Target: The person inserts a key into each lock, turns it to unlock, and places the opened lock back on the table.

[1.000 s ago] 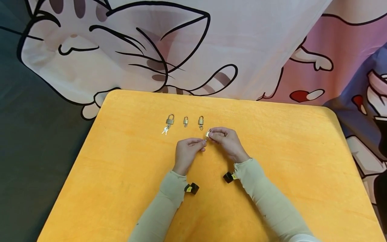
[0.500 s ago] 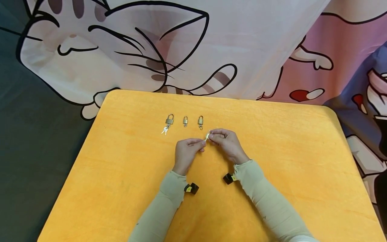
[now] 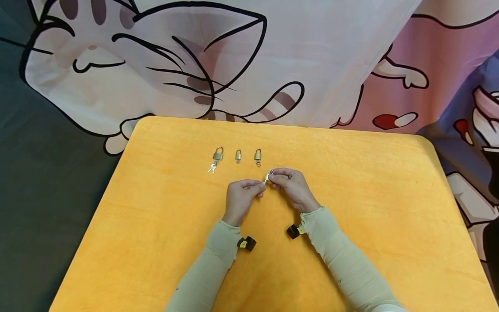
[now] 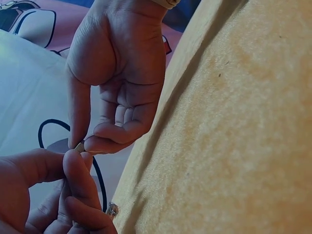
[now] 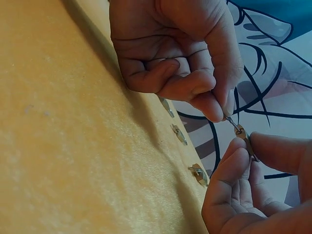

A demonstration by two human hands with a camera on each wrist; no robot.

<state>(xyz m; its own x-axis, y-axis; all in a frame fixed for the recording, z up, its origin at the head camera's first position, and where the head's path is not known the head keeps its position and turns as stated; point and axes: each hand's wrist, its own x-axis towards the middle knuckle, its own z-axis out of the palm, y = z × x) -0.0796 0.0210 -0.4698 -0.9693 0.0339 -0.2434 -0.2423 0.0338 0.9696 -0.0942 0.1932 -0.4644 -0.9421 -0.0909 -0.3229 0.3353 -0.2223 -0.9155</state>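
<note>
My right hand [image 3: 293, 187] pinches a small brass padlock [image 3: 267, 177] above the table, between thumb and fingertips. Its shackle points up and away from me. My left hand [image 3: 242, 198] pinches a thin, silvery key [image 5: 231, 122], mostly covered by the fingertips, at the lower end of the lock. In the right wrist view the key meets the end of the padlock body [image 5: 247, 142]; how deep it sits I cannot tell. Beyond the hands, a larger padlock [image 3: 218, 156], a small padlock [image 3: 238, 157] and a medium padlock [image 3: 257, 156] lie in a row.
Two silvery keys [image 3: 212, 167] hang from the larger padlock at the left of the row. The yellow table [image 3: 351, 182] ends behind the row at a cartoon-printed cloth [image 3: 249, 73]. Dark floor [image 3: 58, 208] shows at the left.
The padlock has turned and dropped slightly towards the left fingertips, and a bright thin strip shows between both hands. The right hand has moved slightly down. The three lying padlocks have stayed put.
</note>
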